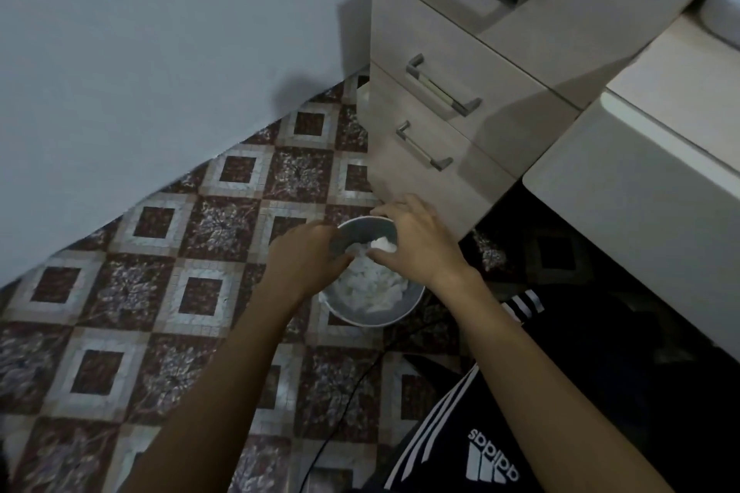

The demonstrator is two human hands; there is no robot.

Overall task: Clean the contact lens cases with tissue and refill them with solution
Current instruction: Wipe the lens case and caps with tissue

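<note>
From the head view I see my left hand [310, 252] gripping the lid [362, 234] of a small bin [374, 314], and my right hand [416, 240] pinching crumpled tissue [383, 243] over it. More tissue fills the bin below my hands; the lens cases I can't make out anywhere.

Both bare forearms reach forward and down; left hand [308, 256] curled, right hand [416, 240] fingers bent, grip unclear.

A plain pale blue-grey wall [160, 52] fills the left; patterned maroon-and-cream mosaic floor tiles [160, 292] lie below — beige three-drawer cabinet [460, 64] right.
</note>
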